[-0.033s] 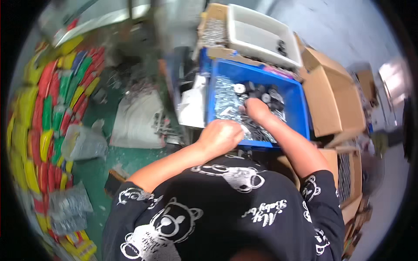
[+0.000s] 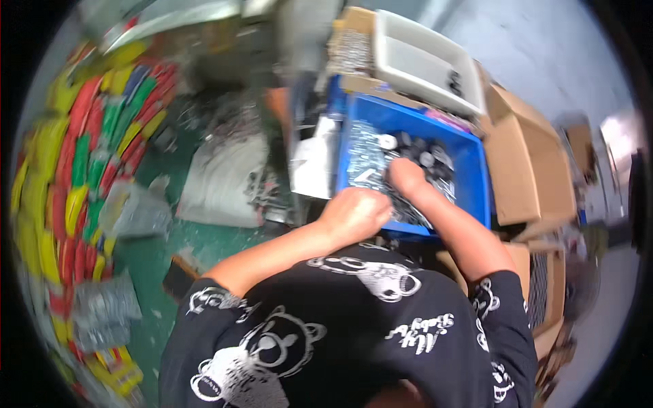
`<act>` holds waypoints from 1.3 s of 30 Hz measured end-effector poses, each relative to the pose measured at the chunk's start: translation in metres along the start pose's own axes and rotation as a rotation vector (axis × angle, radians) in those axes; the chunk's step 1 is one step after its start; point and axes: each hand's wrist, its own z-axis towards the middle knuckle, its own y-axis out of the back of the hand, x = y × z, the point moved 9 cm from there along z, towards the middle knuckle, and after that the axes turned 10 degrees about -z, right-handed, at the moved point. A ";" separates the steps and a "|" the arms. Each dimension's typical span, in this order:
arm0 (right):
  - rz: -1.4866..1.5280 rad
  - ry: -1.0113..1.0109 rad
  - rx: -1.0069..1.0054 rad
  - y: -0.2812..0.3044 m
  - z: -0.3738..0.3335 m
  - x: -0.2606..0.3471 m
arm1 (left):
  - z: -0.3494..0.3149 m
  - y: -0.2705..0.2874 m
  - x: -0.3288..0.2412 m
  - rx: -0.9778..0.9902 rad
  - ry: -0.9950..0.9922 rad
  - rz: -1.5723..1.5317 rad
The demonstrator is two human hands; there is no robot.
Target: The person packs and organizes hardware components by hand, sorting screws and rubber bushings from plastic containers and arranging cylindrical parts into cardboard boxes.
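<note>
A blue plastic bin (image 2: pixel 478 197) stands in front of me, holding shiny silver metal pieces (image 2: pixel 367 151) on its left side and black round parts (image 2: pixel 435 155) with a few white ones on its right. Inside the bin, my right hand (image 2: pixel 407 175) is bent down over the dark metal pieces; its fingers are curled and the tips are hidden. My left hand (image 2: pixel 357 212) is closed at the bin's near left corner, knuckles up. Whatever lies between its fingers is too small or covered to make out.
Behind the bin sits a white tray (image 2: pixel 425 51) with a few black parts, beside a carton of small metal pieces (image 2: pixel 352 49). An open cardboard box (image 2: pixel 527 163) stands to the right. Red, green and yellow packs (image 2: pixel 75 197) are piled on the left, near a clear plastic bag (image 2: pixel 135 209).
The whole view has shifted a little, so the bin appears slightly further right. My right hand sits slightly further left relative to the bin; my left stays at its near edge.
</note>
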 end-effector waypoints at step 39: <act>1.515 0.227 0.134 0.112 0.002 0.017 | 0.006 0.047 -0.105 0.152 -0.100 -0.364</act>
